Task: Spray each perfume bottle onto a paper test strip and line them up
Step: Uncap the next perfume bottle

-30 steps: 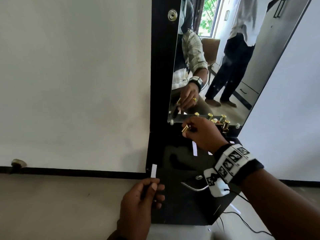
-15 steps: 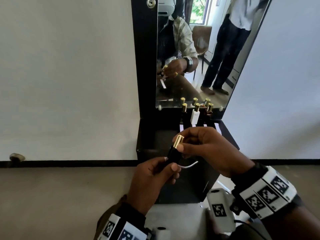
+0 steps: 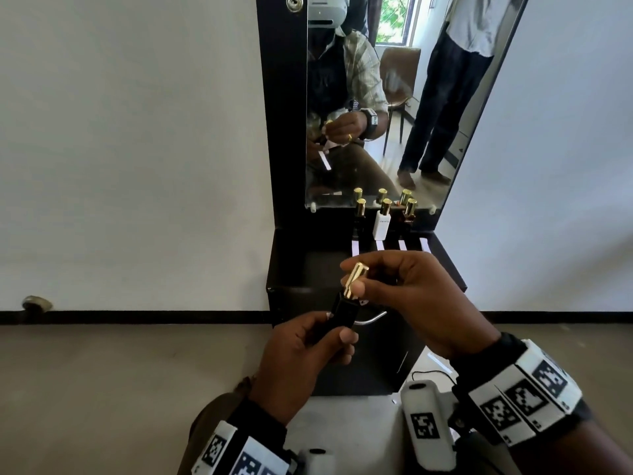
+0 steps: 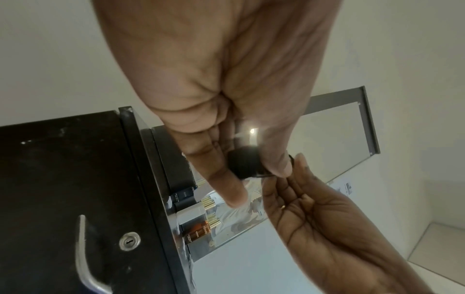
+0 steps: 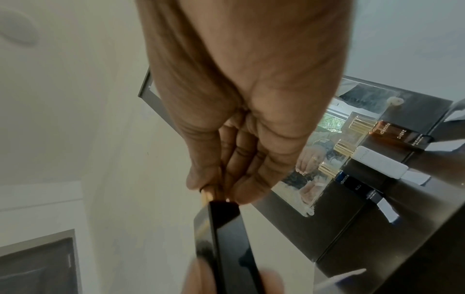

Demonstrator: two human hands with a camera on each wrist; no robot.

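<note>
Gold cap lifted off black bottle, clear of shelf.

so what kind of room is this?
Probably a home bedroom or dressing area: a black vanity unit with a tall mirror, perfume bottles lined along its shelf, and a chair and window reflected in the glass.

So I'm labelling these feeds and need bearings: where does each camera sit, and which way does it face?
Head: worn high, facing forward and down at both hands, the tall black-framed mirror and black cabinet.
Left wrist: looks along the left hand, its grip on the glossy black rectangular perfume bottle.
Right wrist: looks along the right hand pinching the gold cylindrical cap.
Shared: all show the bottle.
</note>
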